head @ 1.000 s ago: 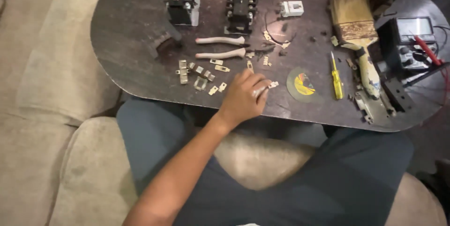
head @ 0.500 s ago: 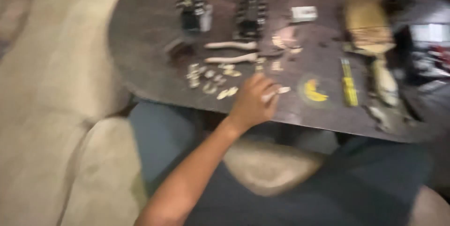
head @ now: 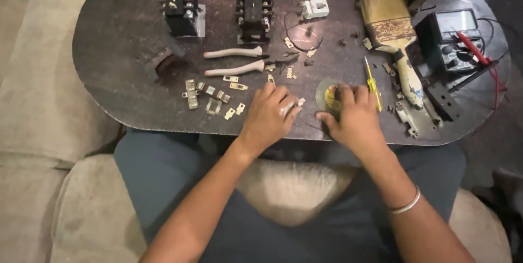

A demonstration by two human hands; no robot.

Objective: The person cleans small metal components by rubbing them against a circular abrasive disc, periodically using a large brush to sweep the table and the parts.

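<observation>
2 hands (head: 268, 115) (head: 353, 116) half hide a tape roll (head: 327, 93) and small metal piece (head: 287, 108).

The right hand (head: 354, 118) hides most of the round tape roll (head: 324, 89); the left hand's (head: 268, 117) pinched piece is too small to tell
</observation>
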